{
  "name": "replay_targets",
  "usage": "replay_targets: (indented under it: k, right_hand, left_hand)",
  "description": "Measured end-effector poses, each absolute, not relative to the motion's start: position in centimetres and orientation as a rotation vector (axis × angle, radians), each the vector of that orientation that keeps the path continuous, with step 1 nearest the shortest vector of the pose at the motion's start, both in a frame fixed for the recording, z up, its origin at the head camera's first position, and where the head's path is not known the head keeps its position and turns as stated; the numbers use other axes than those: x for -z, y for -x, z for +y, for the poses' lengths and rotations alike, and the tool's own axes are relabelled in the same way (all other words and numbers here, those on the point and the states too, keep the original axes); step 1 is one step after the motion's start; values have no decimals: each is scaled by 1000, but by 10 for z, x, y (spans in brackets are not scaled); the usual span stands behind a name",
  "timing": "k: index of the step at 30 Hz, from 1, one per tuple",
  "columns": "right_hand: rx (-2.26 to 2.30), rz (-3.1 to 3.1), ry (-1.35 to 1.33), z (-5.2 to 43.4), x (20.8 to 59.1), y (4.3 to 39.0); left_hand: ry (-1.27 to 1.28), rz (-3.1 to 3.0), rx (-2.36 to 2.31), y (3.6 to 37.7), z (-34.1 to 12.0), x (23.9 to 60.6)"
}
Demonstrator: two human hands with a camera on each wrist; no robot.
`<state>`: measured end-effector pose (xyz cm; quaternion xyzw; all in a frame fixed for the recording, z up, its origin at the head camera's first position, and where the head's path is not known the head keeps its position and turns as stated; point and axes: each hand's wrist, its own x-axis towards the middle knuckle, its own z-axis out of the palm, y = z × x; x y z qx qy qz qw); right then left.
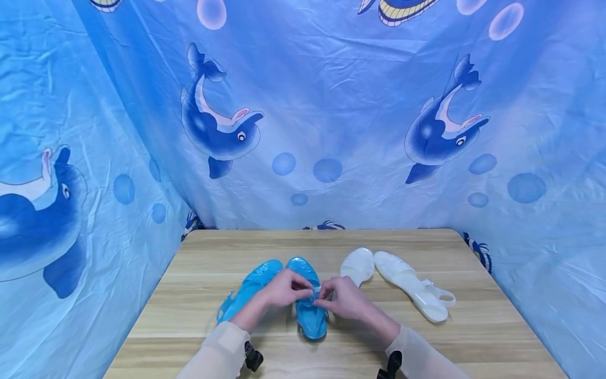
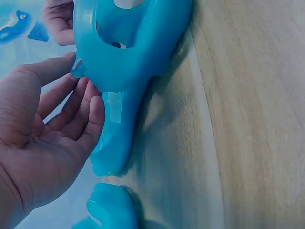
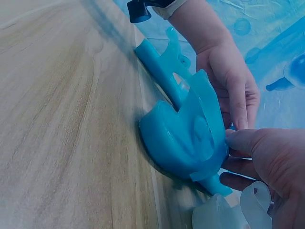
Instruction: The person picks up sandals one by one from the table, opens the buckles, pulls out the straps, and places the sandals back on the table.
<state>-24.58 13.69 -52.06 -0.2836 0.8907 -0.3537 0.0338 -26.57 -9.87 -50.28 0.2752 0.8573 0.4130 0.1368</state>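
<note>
Lying on a wooden table [image 1: 213, 337], head view: two pairs of jelly sandals. Blue pair at centre: right blue sandal [image 1: 310, 310] between both hands, left blue sandal [image 1: 246, 292] just beside it, angled outward. Left hand [image 1: 284, 288] and right hand [image 1: 342, 299] meet over the strap of the right blue sandal, fingertips pinching it from either side, likely to work the fastening. White pair [image 1: 407, 284] lies apart to the right, untouched. Dolphin-print curtain [image 1: 331, 105] encloses the far side.

Left wrist view: left hand [image 2: 43, 138] with fingers mostly straight, tips touching the blue strap [image 2: 119, 67]; firm grasp cannot be told here.

Right wrist view: right hand [image 3: 267, 162] with thumb and fingers curled on the sandal's upper band [image 3: 190, 138], steadying it against the table [image 3: 62, 124].
</note>
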Motion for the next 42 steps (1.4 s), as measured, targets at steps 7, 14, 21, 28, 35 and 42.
replay_targets:
  k: [7,14,21,28,35,42]
  right_hand:
    - [1095,2727,910,137,519,248]
    - [1092,2734,900,137,521,248]
    - [1102,2748,882,137,523,246]
    - [1107,2735,886,137,522,246]
    - [1136,2705,891,137,520,245]
    - [1146,2712,871,138,520,244]
  left_hand:
    - [-883,2480,-1163,268,-88,498]
    - [-871,2480,-1155,269,-86,497]
    - [-836,2502,-1198,268,-94,502]
    - [-847,2511,-1187,267,-90,501]
    - [-909,2508,-1111,268,-83,495]
    - [-923,2484,-1099,271,-91,495]
